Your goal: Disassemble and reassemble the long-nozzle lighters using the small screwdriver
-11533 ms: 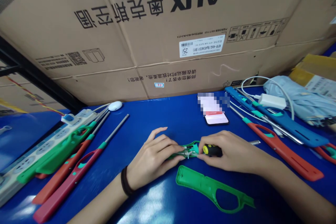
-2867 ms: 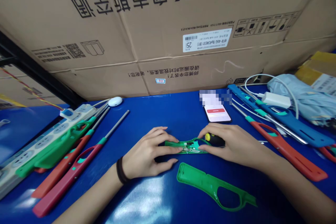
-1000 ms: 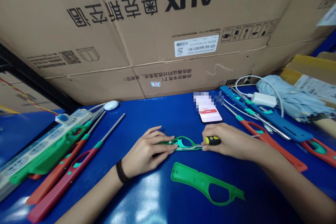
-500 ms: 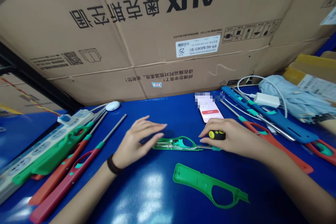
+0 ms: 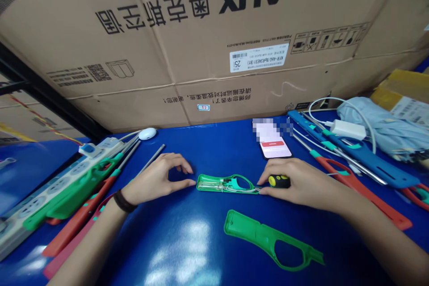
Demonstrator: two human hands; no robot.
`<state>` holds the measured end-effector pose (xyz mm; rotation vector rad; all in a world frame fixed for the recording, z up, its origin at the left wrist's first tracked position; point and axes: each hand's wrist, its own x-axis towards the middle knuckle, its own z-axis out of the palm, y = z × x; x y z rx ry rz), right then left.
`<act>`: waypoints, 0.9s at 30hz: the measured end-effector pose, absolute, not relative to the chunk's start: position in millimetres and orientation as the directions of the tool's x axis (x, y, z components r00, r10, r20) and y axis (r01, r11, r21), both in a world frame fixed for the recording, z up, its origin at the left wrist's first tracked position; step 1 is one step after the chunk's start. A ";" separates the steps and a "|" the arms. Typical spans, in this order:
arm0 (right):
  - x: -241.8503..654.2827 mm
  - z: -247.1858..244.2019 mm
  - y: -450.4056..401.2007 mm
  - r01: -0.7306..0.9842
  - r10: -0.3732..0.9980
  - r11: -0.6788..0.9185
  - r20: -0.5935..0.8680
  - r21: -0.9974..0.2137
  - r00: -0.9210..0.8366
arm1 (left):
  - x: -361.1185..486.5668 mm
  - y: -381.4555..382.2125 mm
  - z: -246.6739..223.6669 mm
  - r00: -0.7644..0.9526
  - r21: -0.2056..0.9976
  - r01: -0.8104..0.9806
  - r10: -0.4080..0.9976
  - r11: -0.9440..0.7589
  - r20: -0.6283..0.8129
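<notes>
Because its cover is off, the green stick-lighter casing [image 5: 228, 177], lying flat at the centre of the work, probably handles as light, thin plastic: stiff along its walls, easily skidded, with loose innards. Its clear fuel cartridge [image 5: 208, 185] sits at nine o'clock, the turquoise trigger [image 5: 233, 182] towards three, and a thin white wire [image 5: 243, 191] looks the most fragile part. The long edges at the cartridge end seem the safest hold, clear of wire and trigger.

At nine o'clock, the left hand [image 5: 154, 179] is curved with a wide gap between thumb and fingers, holding nothing visible; its thumb tip is just beside the casing, contact uncertain. At three, the right hand [image 5: 298, 184] keeps a black-and-yellow screwdriver [image 5: 280, 181] against the palm, its fingertips at the casing's narrow end; whether they pinch it cannot be told. The loose shell half [image 5: 264, 233] lies at five.

Smooth and glossy, the blue tabletop [image 5: 208, 149] likely offers little grip. A phone [image 5: 278, 150] lies towards one, a white power strip [image 5: 53, 190] at nine, and an upside-down AUX carton [image 5: 187, 53] walls off twelve.
</notes>
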<state>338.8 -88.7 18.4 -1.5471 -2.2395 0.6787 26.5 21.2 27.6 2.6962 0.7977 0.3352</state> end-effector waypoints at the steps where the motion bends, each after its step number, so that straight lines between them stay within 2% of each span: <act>1: 338.5 18.7 -88.7 0.776 0.936 0.300 0.015 -0.554 -0.352 | 33.8 13.7 29.2 0.825 0.373 0.463 0.545 -0.804 0.151; 3: 338.1 19.3 -88.5 0.778 0.937 0.310 0.038 -0.547 -0.347 | 52.9 -6.8 31.4 0.864 0.440 0.373 0.478 -0.817 0.155; 6: 339.3 20.6 -87.8 0.791 0.947 0.305 0.085 -0.531 -0.309 | 82.3 -42.2 26.6 0.945 0.489 0.197 0.297 -0.850 0.137; 8: 341.5 22.2 -87.5 0.804 0.955 0.297 0.134 -0.515 -0.266 | 94.7 -60.2 17.0 0.978 0.427 0.055 0.136 -0.903 0.161; 9: 342.9 23.0 -87.5 0.810 0.955 0.296 0.165 -0.506 -0.246 | 97.9 -66.1 11.2 0.973 0.372 -0.012 0.075 -0.928 0.218; 11: 345.8 24.3 -87.8 0.819 0.950 0.301 0.224 -0.488 -0.216 | 99.3 -71.4 0.5 0.940 0.213 -0.065 0.012 -0.975 0.340; 13: 348.5 24.8 -88.1 0.830 0.944 0.304 0.267 -0.468 -0.195 | 96.9 -70.1 -6.2 0.906 0.135 -0.056 0.007 -0.989 0.424; 15: 350.8 24.4 -88.1 0.843 0.939 0.301 0.293 -0.446 -0.181 | 93.8 -65.2 -7.6 0.886 0.193 -0.012 0.080 -0.981 0.457; 18: 352.0 23.9 -87.7 0.848 0.926 0.312 0.335 -0.428 -0.172 | 90.3 -55.7 -2.8 0.865 0.437 0.098 0.294 -0.894 0.406; 21: 348.8 25.3 -88.4 0.827 0.917 0.328 0.364 -0.457 -0.163 | 86.9 -45.4 3.2 0.786 0.642 0.227 0.526 -0.733 0.323; 24: 341.4 27.0 -90.8 0.775 0.926 0.350 0.320 -0.525 -0.202 | 82.0 -34.7 6.3 0.693 0.771 0.321 0.691 -0.550 0.205; 27: 334.3 24.8 -92.7 0.717 0.915 0.403 0.274 -0.569 -0.296 | 77.3 -26.3 6.3 0.645 0.844 0.357 0.759 -0.401 0.088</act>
